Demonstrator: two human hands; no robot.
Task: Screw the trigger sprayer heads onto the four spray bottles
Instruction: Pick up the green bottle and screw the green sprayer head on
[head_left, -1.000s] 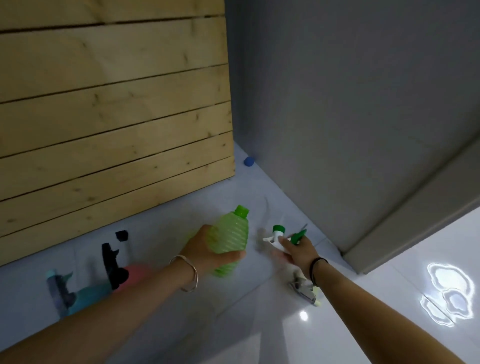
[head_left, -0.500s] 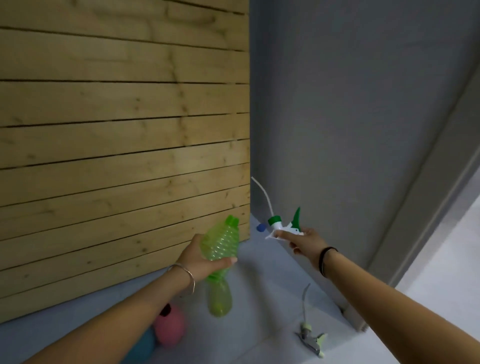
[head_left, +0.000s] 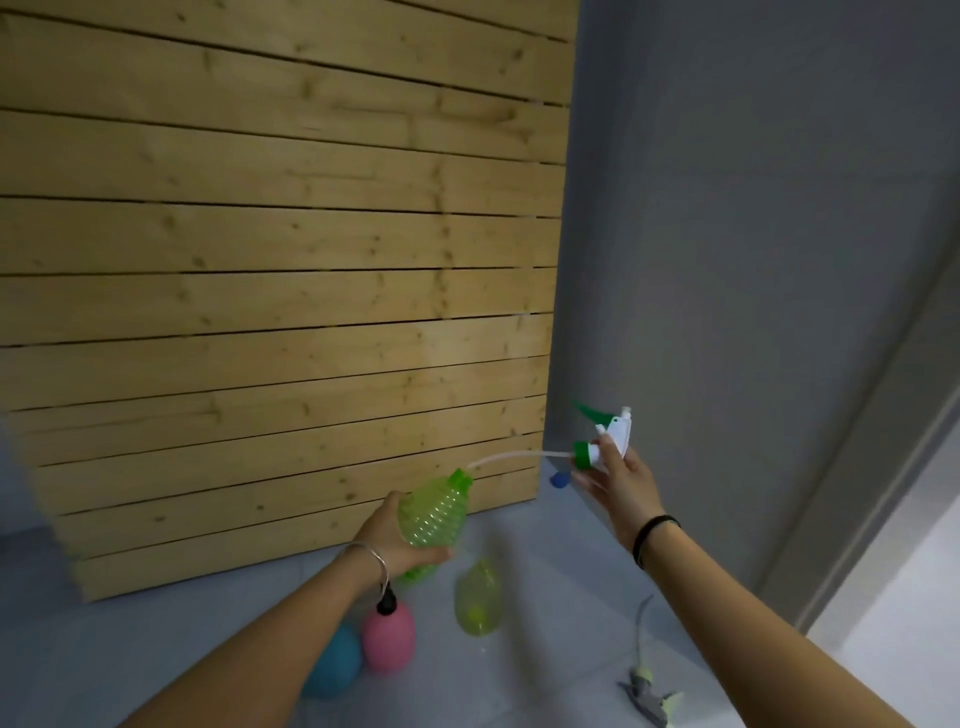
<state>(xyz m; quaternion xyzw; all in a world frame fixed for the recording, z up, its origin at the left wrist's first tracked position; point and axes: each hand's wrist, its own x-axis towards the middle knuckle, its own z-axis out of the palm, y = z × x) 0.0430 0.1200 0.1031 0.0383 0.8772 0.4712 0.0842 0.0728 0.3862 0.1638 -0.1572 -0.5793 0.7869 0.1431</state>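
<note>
My left hand (head_left: 397, 540) grips a green ribbed spray bottle (head_left: 434, 514), tilted with its neck up and to the right. My right hand (head_left: 621, 480) pinches a white-and-green trigger sprayer head (head_left: 605, 439), whose white dip tube (head_left: 506, 459) reaches left to the mouth of the bottle. On the floor stand a yellow-green bottle (head_left: 479, 597), a pink bottle (head_left: 388, 636) with a black head on it, and a blue bottle (head_left: 332, 662) partly hidden by my left arm. A grey-and-pale-green sprayer head (head_left: 647, 688) lies on the floor at lower right.
A wall of wooden planks (head_left: 260, 312) stands at the left and a grey wall (head_left: 753, 260) at the right, meeting in a corner. A small blue cap (head_left: 560, 480) lies on the floor in that corner. A lighter floor area shows at far right.
Both hands rose with the bottle and the head. My right hand turned the sprayer so its tube swung from pointing up to pointing left at the bottle mouth. The view lifted.
</note>
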